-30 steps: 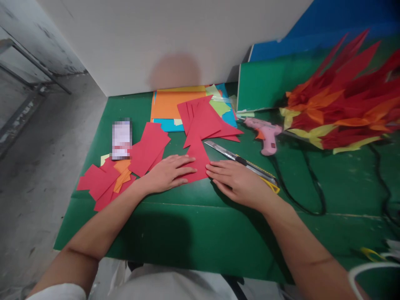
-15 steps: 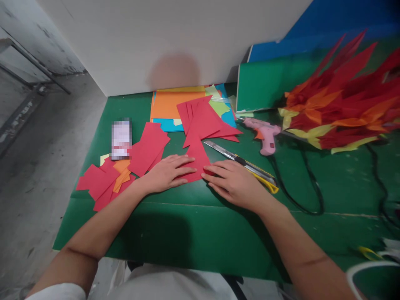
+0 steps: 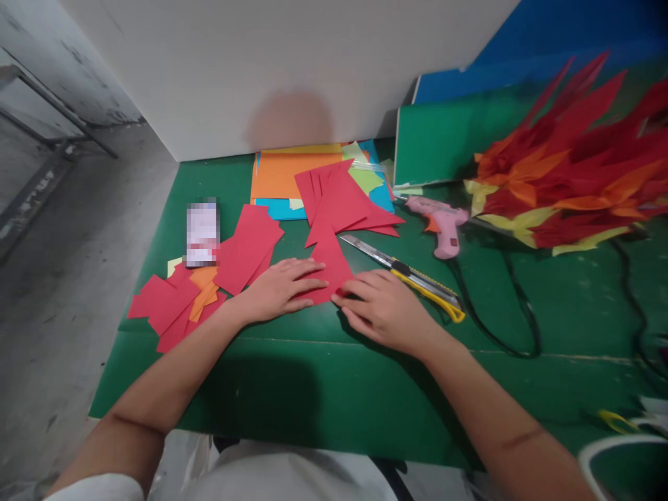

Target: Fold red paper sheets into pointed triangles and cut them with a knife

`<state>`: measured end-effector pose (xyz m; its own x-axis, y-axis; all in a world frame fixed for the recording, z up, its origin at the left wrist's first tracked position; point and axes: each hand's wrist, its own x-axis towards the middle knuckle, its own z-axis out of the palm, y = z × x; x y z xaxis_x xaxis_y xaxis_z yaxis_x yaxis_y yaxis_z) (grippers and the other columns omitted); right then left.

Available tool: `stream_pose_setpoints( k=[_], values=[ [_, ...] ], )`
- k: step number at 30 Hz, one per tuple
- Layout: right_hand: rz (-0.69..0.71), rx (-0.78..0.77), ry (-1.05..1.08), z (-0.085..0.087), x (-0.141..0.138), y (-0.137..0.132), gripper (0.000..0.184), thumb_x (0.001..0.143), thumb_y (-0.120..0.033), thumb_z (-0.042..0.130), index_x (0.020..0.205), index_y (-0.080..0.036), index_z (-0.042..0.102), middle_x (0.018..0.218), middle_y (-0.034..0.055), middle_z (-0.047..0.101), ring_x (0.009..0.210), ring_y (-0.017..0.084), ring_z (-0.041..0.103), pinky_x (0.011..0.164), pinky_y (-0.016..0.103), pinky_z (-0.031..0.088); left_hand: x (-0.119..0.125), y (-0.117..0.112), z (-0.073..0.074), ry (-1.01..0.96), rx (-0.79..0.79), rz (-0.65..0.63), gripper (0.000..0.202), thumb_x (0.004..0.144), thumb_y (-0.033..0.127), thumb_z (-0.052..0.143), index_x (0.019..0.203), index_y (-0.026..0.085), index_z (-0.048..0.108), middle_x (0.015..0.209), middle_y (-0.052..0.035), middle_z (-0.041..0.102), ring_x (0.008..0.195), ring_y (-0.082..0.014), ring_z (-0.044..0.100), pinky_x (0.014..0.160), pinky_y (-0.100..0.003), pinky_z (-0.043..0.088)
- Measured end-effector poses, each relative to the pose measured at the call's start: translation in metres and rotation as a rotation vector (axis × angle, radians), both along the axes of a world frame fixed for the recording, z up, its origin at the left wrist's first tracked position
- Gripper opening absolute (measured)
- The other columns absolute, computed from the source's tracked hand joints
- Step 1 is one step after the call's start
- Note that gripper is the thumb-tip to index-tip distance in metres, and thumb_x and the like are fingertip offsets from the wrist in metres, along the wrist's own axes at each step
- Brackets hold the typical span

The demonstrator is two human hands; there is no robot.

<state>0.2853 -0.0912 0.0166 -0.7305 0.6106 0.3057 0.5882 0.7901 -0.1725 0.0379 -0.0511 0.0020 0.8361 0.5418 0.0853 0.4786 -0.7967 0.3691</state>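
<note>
**Inspector:** Report the hands and what they bear on.

**Operator:** I see the left hand (image 3: pixel 279 287) lying flat, fingers spread and released, palm pressing the red triangular paper piece (image 3: pixel 328 268) onto the green worktop (image 3: pixel 323 390). The right hand (image 3: pixel 383 309) sits at the piece's right corner, fingers curled down with their tips on its edge; it presses, I judge, and does not clasp anything. The piece lies at the middle of the worktop, between both hands.

**Inspector:** How is this step done well?

**Operator:** In my judgement, keep the flat palm as anchor so the sheet cannot slide, and run the fingertips firmly along the edge in one even stroke. The paper looks thin and matte, so it should crease sharply but wrinkle if dragged.

**Inspector:** Surroundings?

**Operator:** The yellow-handled utility knife with a long steel blade (image 3: pixel 404 273) lies just beside the right hand, apart from it. The pink plastic glue gun (image 3: pixel 442 223) rests farther back, its black cord (image 3: pixel 501 327) looping forward. Red rectangular paper offcuts (image 3: pixel 172 306) lie scattered left, flat orange and blue sheets (image 3: pixel 284 182) behind, and a spiky red-orange paper ornament (image 3: pixel 568 174) stands right.
</note>
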Motion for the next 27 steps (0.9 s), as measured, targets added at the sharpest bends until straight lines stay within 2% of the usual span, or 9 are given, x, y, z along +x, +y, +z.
stream_pose_setpoints(
  k=[4, 8, 18, 27],
  values=[
    [-0.091, 0.024, -0.031, 0.005, 0.021, 0.007, 0.028, 0.092, -0.023, 0.05, 0.076, -0.02, 0.072, 0.077, 0.0026, 0.067, 0.08, 0.019, 0.052, 0.075, 0.034, 0.033, 0.0, 0.001, 0.001, 0.022, -0.009, -0.004, 0.04, 0.098, 0.041, 0.041, 0.132, 0.023, 0.053, 0.147, -0.0083, 0.043, 0.135, -0.0234, 0.04, 0.11, -0.043, 0.033],
    [-0.094, 0.05, -0.045, 0.005, 0.028, 0.009, 0.028, 0.091, -0.024, 0.051, 0.072, -0.02, 0.071, 0.074, 0.0026, 0.066, 0.078, 0.019, 0.052, 0.075, 0.034, 0.034, 0.0, 0.0, 0.002, 0.032, -0.014, -0.003, 0.04, 0.098, 0.041, 0.04, 0.132, 0.023, 0.053, 0.147, -0.0085, 0.043, 0.135, -0.0233, 0.04, 0.11, -0.043, 0.033],
    [-0.003, 0.186, -0.043, 0.002, 0.013, 0.006, 0.02, 0.089, -0.017, 0.05, 0.081, -0.014, 0.069, 0.076, 0.0062, 0.066, 0.074, 0.019, 0.052, 0.07, 0.033, 0.04, 0.0, -0.001, 0.002, 0.012, -0.073, 0.032, 0.039, 0.102, 0.027, 0.027, 0.131, 0.026, 0.053, 0.147, -0.005, 0.043, 0.135, -0.0193, 0.041, 0.111, -0.042, 0.033],
    [0.093, 0.038, 0.012, -0.008, -0.014, -0.003, 0.024, 0.092, -0.017, 0.045, 0.092, -0.013, 0.069, 0.081, 0.0072, 0.065, 0.077, 0.018, 0.053, 0.075, 0.033, 0.042, -0.001, 0.0, 0.001, -0.005, -0.058, 0.024, 0.036, 0.101, 0.028, 0.033, 0.13, 0.025, 0.054, 0.146, -0.0057, 0.045, 0.135, -0.0199, 0.041, 0.111, -0.043, 0.033]
  ],
)
